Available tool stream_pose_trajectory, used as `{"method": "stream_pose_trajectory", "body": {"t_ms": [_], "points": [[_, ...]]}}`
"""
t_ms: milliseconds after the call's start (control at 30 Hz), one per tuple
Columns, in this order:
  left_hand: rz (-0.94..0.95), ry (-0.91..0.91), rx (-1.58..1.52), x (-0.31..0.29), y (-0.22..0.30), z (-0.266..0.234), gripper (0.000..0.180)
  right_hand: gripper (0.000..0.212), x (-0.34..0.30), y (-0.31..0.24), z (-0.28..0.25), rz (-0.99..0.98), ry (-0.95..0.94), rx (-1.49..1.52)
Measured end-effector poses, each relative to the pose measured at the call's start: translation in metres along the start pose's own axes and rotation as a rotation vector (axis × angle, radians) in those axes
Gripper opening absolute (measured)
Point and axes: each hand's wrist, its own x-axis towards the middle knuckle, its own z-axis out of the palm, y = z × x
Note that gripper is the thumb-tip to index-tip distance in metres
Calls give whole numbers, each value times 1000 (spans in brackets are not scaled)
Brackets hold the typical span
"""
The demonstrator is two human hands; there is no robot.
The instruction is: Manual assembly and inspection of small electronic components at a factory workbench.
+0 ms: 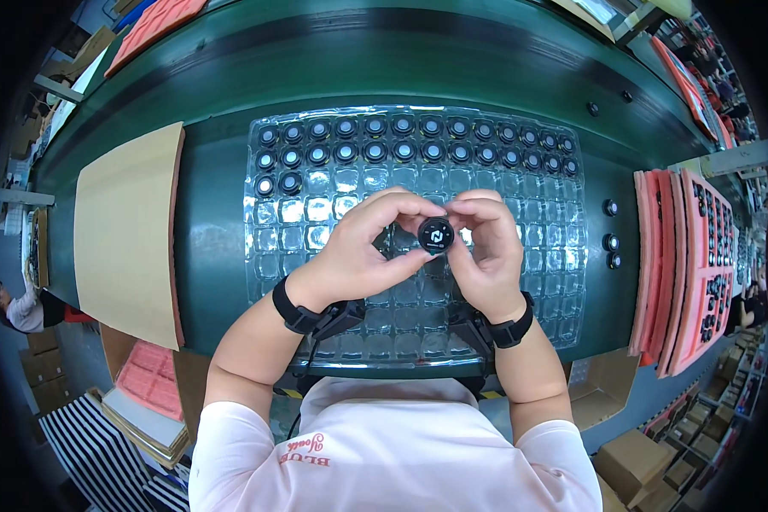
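Observation:
Between the fingertips of both hands is a small round black part (pixel 436 234) with white marking on its face, held above a clear plastic tray (pixel 358 328). My left hand (pixel 369 241) pinches it from the left, thumb below and fingers above. From the right, my right hand (pixel 487 248) grips its edge with thumb and fingers. The tray has rows of square pockets. Similar round black parts with pale centres (pixel 375 152) fill its two far rows, and a couple more sit at the left of the third row. Both wrists wear black straps with small boxes.
A flat cardboard sheet (pixel 126 239) lies on the green conveyor surface (pixel 213 256) to the left. Several loose black parts (pixel 611 242) rest right of the tray. Beyond them stand pink foam trays (pixel 700 273) holding more parts. Cardboard boxes (pixel 633 461) are at the lower right.

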Motion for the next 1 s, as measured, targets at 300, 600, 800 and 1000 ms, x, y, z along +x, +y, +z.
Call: {"method": "stream_pose_trajectory", "body": {"t_ms": [300, 600, 800, 1000], "points": [[-45, -19, 82, 0, 2, 3, 42, 20, -4, -1, -2, 337, -49, 75], [-58, -39, 95, 0, -2, 6, 43, 34, -7, 0, 3, 260, -65, -192], [-79, -50, 81, -1, -2, 6, 44, 41, -5, -8, 3, 346, -34, -151], [-71, -27, 67, -1, -2, 5, 44, 38, -8, -3, -1, 416, -19, -41]]}}
